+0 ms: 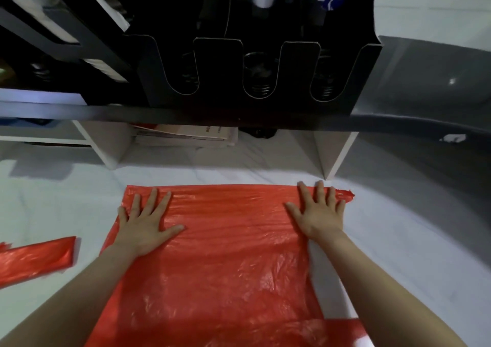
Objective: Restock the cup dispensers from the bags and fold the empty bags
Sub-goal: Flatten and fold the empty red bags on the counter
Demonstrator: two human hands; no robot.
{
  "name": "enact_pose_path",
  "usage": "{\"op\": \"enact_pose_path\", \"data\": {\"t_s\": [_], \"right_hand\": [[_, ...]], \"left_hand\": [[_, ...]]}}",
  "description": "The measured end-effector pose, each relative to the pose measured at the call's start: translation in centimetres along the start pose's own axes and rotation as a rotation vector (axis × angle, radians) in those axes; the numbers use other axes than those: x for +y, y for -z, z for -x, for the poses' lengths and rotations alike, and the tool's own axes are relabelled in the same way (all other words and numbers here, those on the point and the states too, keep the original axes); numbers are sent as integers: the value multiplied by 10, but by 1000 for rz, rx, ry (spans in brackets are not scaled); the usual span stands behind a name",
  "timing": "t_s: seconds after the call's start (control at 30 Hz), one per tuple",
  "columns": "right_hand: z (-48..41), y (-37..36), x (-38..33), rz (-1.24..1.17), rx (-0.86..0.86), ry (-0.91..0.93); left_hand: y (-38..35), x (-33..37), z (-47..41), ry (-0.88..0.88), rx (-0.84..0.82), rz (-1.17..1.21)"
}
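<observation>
A red bag (220,261) lies spread flat on the white tabletop (398,240), near the viewer. Both hands press on its far part with fingers straight and spread, holding nothing: the left hand (144,227) at the bag's left edge, the right hand (320,211) by its far right corner. A folded bag (34,260) lies to the left. The black cup dispenser (255,72) stands beyond, on a shelf.

You've got a white veined surface (79,200) under you. A big red plastic bag (225,253) lies spread flat across its middle, down to the near edge. A folded red bag (34,259) sits at the left edge. Toward the far edge stand a black shelf's (186,115) white legs (329,155), with stacked papers (186,134) between them.
</observation>
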State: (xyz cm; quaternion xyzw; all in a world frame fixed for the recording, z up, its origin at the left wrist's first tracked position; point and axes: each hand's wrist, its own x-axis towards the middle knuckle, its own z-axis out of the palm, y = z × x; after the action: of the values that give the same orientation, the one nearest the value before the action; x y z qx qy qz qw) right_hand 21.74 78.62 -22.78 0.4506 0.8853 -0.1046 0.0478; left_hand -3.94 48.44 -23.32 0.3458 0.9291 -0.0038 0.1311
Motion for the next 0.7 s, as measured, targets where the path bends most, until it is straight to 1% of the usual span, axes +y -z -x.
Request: {"op": "enact_pose_path", "data": {"t_s": [0.07,0.13,0.2,0.27,0.37,0.5,0.7], "right_hand": [[4,9,8,-14,-3,14],[12,17,8,-38,65,51],[24,23,3,-68,129,110],[41,27,-7,-123,123,180],[70,27,-19,-220,59,261],[119,24,-34,-254,-14,326],[196,24,-58,-269,-19,394]], "left_hand": [[6,3,1,-6,11,7],[12,8,4,-32,86,34],[19,14,9,-89,159,57],[25,19,19,-162,183,66],[26,17,37,-250,174,123],[20,-3,76,-291,114,205],[15,-34,144,-334,93,274]]}}
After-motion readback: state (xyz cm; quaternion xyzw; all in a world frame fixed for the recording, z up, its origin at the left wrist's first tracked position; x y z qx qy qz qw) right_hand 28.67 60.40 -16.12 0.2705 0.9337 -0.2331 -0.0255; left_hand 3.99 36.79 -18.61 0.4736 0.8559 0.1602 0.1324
